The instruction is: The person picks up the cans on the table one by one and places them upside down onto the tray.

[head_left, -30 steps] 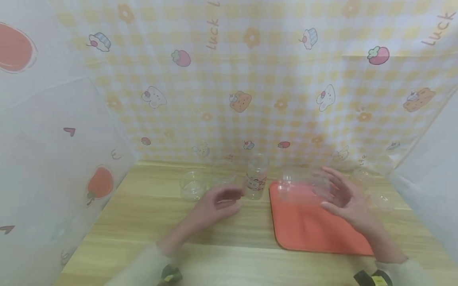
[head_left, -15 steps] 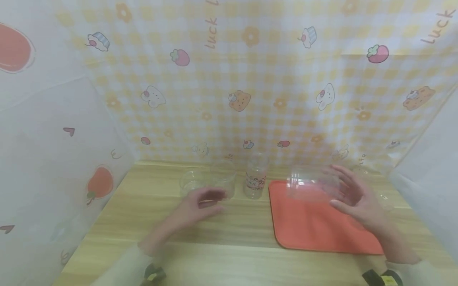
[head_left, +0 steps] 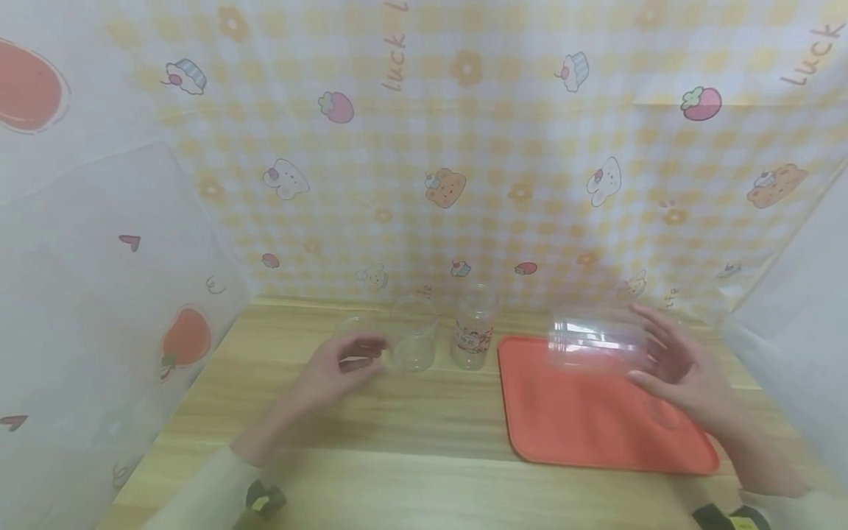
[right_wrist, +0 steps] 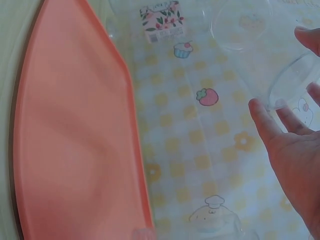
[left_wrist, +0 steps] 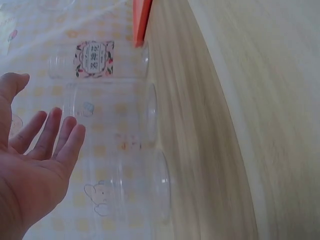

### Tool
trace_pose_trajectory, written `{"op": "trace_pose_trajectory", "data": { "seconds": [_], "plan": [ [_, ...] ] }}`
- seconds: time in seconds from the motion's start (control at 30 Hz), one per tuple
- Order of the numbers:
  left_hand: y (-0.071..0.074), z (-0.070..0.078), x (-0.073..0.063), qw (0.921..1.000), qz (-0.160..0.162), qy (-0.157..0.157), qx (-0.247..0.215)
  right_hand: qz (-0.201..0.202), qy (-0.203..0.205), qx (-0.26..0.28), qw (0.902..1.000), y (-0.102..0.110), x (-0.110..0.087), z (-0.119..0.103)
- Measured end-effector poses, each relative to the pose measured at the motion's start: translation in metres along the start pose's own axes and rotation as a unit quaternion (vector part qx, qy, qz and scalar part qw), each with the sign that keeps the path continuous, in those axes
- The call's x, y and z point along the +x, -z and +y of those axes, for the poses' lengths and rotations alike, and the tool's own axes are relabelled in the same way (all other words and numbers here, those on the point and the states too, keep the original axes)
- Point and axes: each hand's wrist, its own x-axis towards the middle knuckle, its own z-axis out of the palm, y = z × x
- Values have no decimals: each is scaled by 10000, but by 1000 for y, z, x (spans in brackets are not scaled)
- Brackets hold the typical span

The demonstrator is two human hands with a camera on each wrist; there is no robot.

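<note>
My right hand [head_left: 689, 375] grips a clear jar [head_left: 596, 342] by its base end. The jar lies sideways above the orange tray [head_left: 596, 434], its threaded mouth facing left. In the right wrist view, fingertips [right_wrist: 257, 107] and thumb are at the base's edge. My left hand [head_left: 334, 372] is raised with loosely bent fingers and nothing between them. Behind it, a low clear jar [left_wrist: 145, 190] is partly hidden in the head view. Just right of that hand stands a taller clear jar [head_left: 414, 338], then a jar with a floral label [head_left: 472, 338].
A clear rounded container [right_wrist: 225, 227] shows at the bottom of the right wrist view, beyond the tray's edge. A yellow checked cloth [head_left: 464, 147] hangs behind the wooden table [head_left: 411, 427]. White sheets [head_left: 99, 294] close off both sides.
My left hand has moved left, uncovering the taller jar and covering the low one. My right hand has shifted right, carrying the clear jar across above the tray.
</note>
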Motion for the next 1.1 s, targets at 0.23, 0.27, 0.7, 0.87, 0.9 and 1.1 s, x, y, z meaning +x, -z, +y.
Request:
{"op": "trace_pose_trajectory", "data": {
  "seconds": [0.23,0.27,0.7,0.87,0.9,1.1],
  "plan": [
    [17,-10,5,9976,374,-155,555,121,-81,-422,9990,10,-3,-5],
    [19,-11,6,9963,450,-159,708,130,-107,-476,9987,11,-3,-7],
    [31,-31,28,9529,-16,636,2964,-131,-125,-199,9996,18,-6,-16],
    [28,-36,34,9451,-237,728,3178,-114,72,-73,9999,22,-7,-13],
    [28,-36,36,9448,-289,727,3182,-114,109,-27,9999,23,-7,-13],
    [26,-36,44,9396,-514,672,3315,-111,143,-29,9998,25,-9,-14]
  ]
}}
